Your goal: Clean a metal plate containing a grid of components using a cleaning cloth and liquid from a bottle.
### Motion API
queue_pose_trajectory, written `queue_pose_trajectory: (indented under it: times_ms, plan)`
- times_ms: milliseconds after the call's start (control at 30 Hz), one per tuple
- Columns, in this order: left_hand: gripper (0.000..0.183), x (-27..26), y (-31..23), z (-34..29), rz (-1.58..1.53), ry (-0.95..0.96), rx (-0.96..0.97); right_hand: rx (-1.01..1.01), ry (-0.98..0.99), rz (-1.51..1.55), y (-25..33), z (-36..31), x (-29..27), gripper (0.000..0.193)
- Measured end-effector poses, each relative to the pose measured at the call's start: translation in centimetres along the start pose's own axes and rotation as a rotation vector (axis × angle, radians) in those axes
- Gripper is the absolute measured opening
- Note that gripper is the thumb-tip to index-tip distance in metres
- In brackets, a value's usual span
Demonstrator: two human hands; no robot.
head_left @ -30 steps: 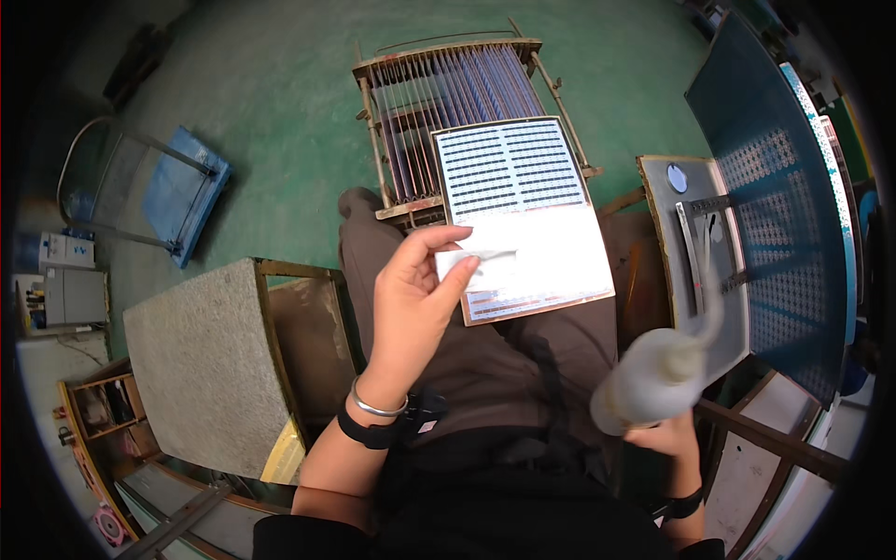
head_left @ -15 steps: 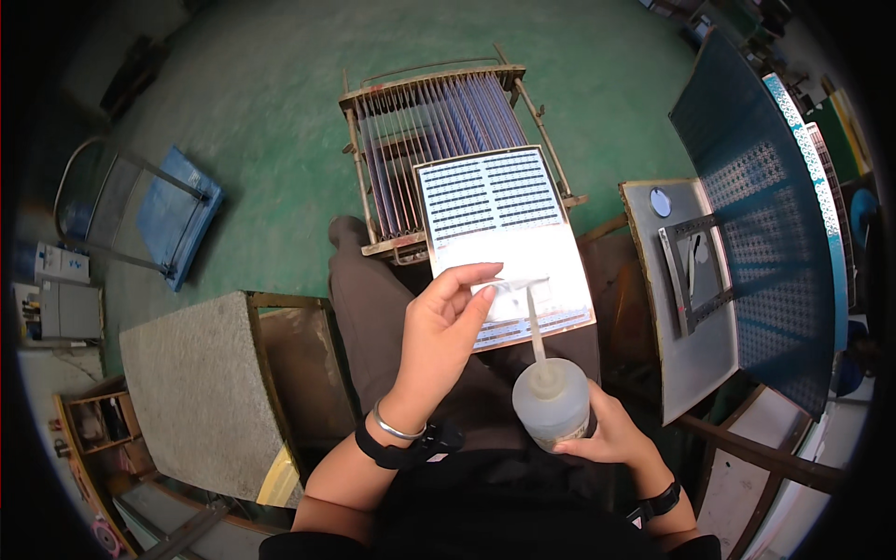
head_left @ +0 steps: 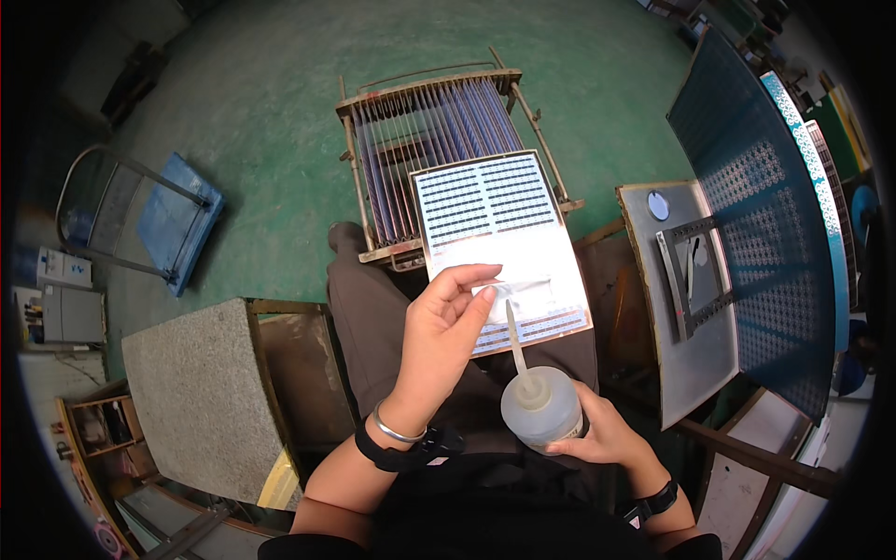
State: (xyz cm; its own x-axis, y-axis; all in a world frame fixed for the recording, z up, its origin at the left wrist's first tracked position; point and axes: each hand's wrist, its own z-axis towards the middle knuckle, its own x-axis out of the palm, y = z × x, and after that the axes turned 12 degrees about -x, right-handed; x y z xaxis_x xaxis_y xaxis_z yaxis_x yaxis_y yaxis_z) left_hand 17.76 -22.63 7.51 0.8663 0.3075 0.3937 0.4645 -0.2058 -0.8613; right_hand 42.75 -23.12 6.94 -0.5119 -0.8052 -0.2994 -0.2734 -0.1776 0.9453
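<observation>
My left hand (head_left: 441, 329) is pinching a thin white cloth or paper (head_left: 530, 297) between thumb and fingers. Behind that sheet lies a printed panel (head_left: 499, 247), white with rows of small dark and blue marks, tilted across my lap and against a rack. Wrapped round a translucent squeeze bottle (head_left: 539, 425) is my right hand (head_left: 605, 431), its fingers partly hidden by the bottle. The bottle's long narrow nozzle (head_left: 516, 341) points away from me, its tip close to the white sheet. Whether any liquid leaves the tip cannot be seen.
Beyond the panel stands a metal rack (head_left: 355, 177) holding several upright sheets. A rough grey-topped table (head_left: 201, 392) is at my left. At right, a metal-topped bench (head_left: 695, 373) carries a black frame (head_left: 681, 303) beside a tall blue perforated panel (head_left: 747, 177). A blue trolley (head_left: 173, 233) stands farther left.
The bottle in my right hand has shifted slightly left and toward me, bringing the nozzle tip closer to my left fingertips. My left hand keeps its pinch on the white sheet.
</observation>
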Motion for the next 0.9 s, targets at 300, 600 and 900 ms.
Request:
queue_pose_trajectory:
  times_ms: [300,600,900]
  plan:
    - [0.022,0.3,-0.1,-0.2,-0.007,0.009,-0.001,0.021,-0.04,0.052,0.1,-0.1,0.0,0.082]
    - [0.022,-1.8,1.2,-0.4,0.041,-0.014,-0.126,-0.025,-0.515,0.167,-2.9,-4.9,-1.3,0.095]
    - [0.018,-5.4,3.1,-3.1,0.224,0.019,-0.39,0.025,-1.668,-0.254,-12.4,-11.6,-8.4,0.069]
